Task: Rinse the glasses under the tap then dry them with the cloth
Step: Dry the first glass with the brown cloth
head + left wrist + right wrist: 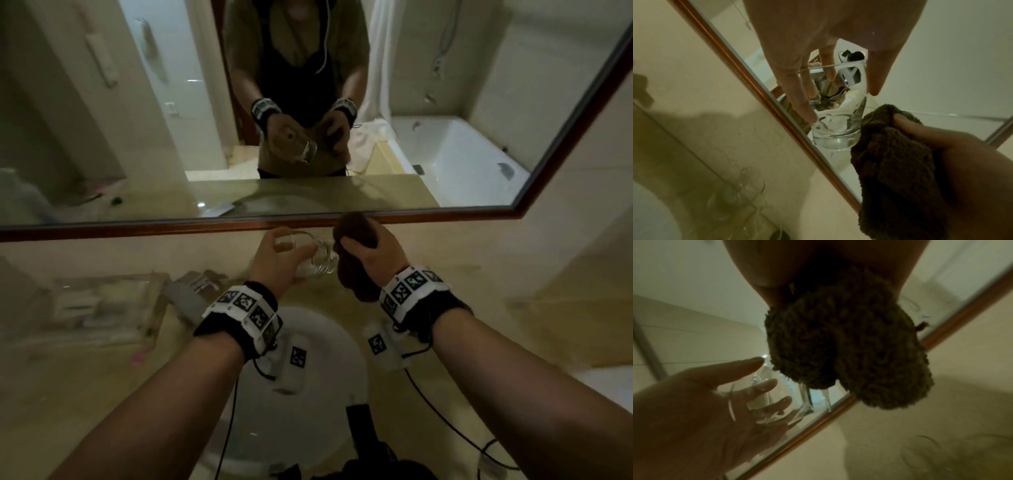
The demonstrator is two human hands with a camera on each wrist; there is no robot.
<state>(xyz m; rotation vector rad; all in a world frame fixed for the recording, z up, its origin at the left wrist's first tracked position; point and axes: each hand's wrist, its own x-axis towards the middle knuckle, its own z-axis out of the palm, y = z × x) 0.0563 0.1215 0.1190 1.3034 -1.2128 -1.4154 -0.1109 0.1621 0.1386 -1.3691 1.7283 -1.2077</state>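
Head view: the left hand (274,260) grasps a glass (317,257) on its side, above the far edge of the basin (308,411) and just below the mirror (308,102) frame. The right hand (373,253) is clenched round a bunched brown cloth (356,270), which touches the glass at its end. No tap or running water shows, so I judge rinsing of this glass finished and drying just under way

Left wrist view: the fingers (797,91) of the left hand (828,24) wrap the wall of the glass (836,113), thumb on the opposite side, rim near the palm and thick base pointing away toward the mirror (941,48). The cloth (890,154) sits against the base, pinched in the right hand (962,170). Faint outlines of other glassware (748,186) stand on the counter below the mirror (whether rinsed or dried I cannot tell), so more work probably remains

Right wrist view: the cloth (849,353) fills the right palm, its lower edge meeting the base of the glass (777,402), which lies across the left hand (705,418) with the fingers spread round it, in front of the mirror (694,313)
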